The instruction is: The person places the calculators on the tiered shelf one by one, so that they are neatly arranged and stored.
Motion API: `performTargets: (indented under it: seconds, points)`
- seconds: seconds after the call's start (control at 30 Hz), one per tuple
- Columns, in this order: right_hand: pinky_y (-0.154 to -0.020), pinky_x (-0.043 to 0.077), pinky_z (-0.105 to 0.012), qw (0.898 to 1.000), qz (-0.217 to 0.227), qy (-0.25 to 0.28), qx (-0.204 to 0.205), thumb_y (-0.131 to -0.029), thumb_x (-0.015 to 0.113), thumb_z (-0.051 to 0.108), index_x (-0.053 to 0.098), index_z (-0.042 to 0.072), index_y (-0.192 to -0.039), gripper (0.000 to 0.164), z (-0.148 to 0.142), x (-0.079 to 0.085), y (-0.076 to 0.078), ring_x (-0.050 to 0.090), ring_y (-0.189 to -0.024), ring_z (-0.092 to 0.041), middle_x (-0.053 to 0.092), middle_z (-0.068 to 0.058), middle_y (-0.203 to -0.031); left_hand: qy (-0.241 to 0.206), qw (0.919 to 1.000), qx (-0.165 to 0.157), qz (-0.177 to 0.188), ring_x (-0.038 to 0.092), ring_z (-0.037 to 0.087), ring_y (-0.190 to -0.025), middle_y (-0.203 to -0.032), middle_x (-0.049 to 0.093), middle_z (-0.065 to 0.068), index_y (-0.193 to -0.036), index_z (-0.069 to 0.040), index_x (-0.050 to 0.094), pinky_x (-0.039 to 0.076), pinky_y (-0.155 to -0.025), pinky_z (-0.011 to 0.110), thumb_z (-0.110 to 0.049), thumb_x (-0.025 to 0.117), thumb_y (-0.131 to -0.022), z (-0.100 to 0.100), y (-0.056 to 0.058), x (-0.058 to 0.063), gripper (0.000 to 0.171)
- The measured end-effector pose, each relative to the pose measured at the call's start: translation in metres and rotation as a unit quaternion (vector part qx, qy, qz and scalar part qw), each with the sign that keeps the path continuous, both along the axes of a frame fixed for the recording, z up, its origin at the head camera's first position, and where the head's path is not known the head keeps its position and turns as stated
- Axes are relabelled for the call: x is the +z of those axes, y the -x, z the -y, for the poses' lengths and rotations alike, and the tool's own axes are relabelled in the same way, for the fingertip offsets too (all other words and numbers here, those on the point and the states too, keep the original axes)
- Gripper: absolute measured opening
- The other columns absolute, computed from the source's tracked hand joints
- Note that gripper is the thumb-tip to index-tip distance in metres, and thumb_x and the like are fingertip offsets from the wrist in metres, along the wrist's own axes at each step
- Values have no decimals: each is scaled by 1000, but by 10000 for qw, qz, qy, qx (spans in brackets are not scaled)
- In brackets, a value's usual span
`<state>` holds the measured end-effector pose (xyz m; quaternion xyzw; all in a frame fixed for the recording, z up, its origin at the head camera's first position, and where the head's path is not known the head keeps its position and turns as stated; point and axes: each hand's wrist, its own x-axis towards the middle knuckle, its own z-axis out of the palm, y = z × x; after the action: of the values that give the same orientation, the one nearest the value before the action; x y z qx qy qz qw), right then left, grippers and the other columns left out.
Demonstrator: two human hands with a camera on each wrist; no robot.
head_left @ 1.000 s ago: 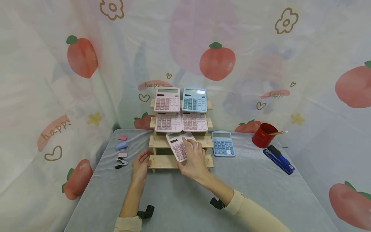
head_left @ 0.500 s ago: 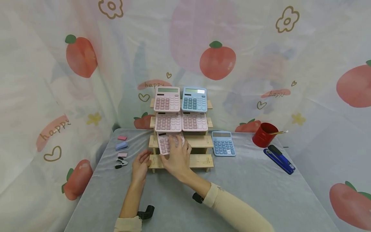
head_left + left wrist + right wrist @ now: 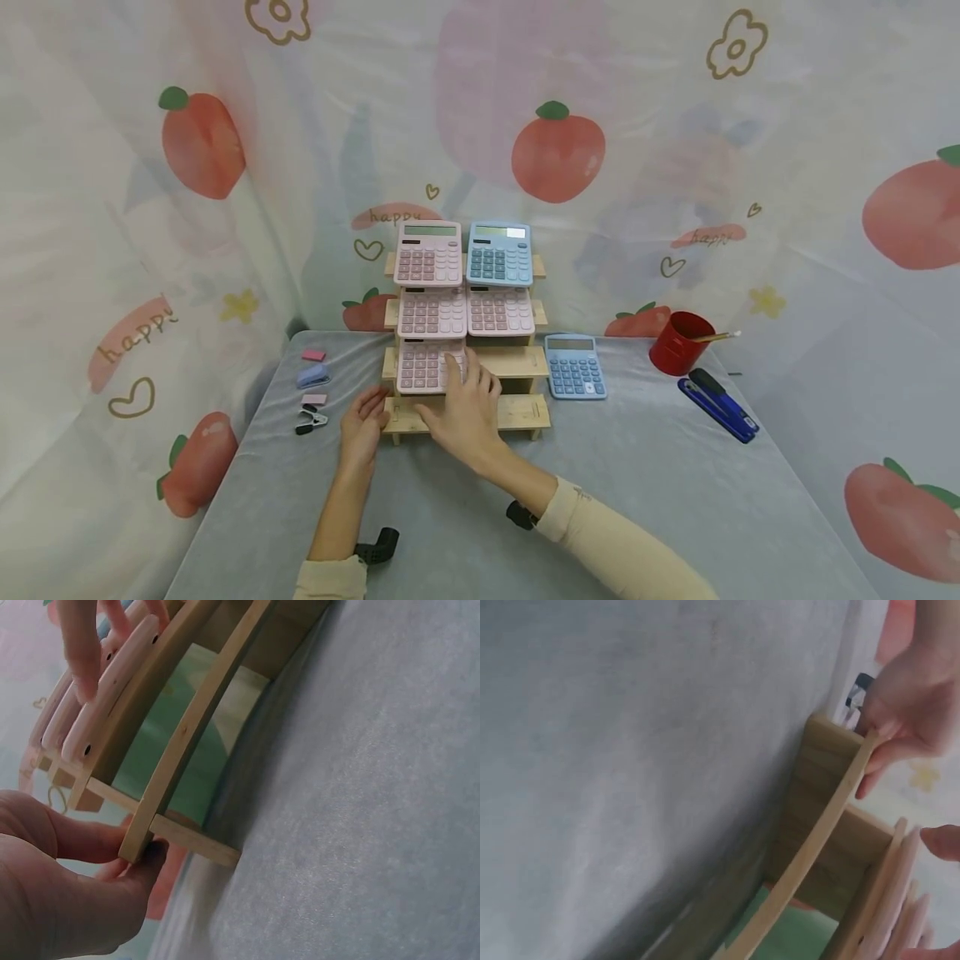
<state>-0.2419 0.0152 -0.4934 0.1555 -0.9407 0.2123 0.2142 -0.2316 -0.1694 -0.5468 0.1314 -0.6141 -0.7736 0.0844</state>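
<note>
A wooden tiered stand [image 3: 517, 412] stands at mid-table. On its second step from the bottom, at the left, leans a pink calculator [image 3: 420, 368]. My right hand [image 3: 468, 417] is at this calculator's right side, fingertips on or near its face and thumb spread apart; the exact contact is unclear. In the left wrist view my left hand [image 3: 75, 885] pinches the end of the lowest step between thumb and fingers. Above are two pink calculators [image 3: 431, 313] side by side, then a pink one [image 3: 428, 254] and a blue calculator [image 3: 498, 254] on top.
Another blue calculator [image 3: 575, 367] lies right of the stand. Farther right are a red cup [image 3: 678, 346] with a pencil and a blue stapler [image 3: 718, 407]. At the left lie a small light-blue stapler [image 3: 312, 377], a black-and-silver clip [image 3: 311, 420] and pink erasers [image 3: 313, 355].
My right hand has moved the pink calculator leftward onto the second step and straightened it from its tilt. Its fingers have since shifted to the calculator's right side. The left hand has stayed put.
</note>
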Motion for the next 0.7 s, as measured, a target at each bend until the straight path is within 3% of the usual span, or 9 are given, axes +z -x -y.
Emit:
performTargets:
  seconds: [0.2, 0.4, 0.57, 0.7]
  points:
    - [-114, 33, -60, 9996, -29, 248, 98, -82, 85, 49, 51, 12, -148, 83, -35, 3, -3, 44, -137, -38, 42, -15, -155, 32, 10000, -7, 71, 42, 36, -147, -153, 47, 29, -153, 9, 39, 45, -91, 12, 19, 47, -93, 0, 1, -1, 61]
    - [-102, 45, -59, 9931, -849, 751, 303, -80, 89, 28, 61, 8, -137, 67, -83, 6, -7, 55, -127, -39, 56, -18, -143, 11, 9999, -75, 116, 40, 35, -148, -154, 45, 29, -154, 8, 38, 45, -91, 12, 18, 47, -93, 1, 0, 1, 62]
    - [-94, 49, -60, 9863, -1412, 813, 258, -80, 86, 21, 65, 4, -130, 57, -127, 7, -1, 60, -119, -42, 60, -20, -137, 10, 9998, -86, 177, 40, 33, -149, -156, 45, 27, -155, 7, 38, 43, -108, 25, 17, 46, -94, 1, -1, 2, 62]
    - [-90, 50, -62, 9885, -1263, 830, -108, -81, 84, 19, 65, 3, -130, 54, -161, 4, 11, 61, -116, -43, 60, -19, -136, 22, 9997, -108, 211, 40, 32, -149, -156, 45, 26, -156, 6, 37, 36, -118, 37, 17, 47, -95, 1, -1, 1, 62]
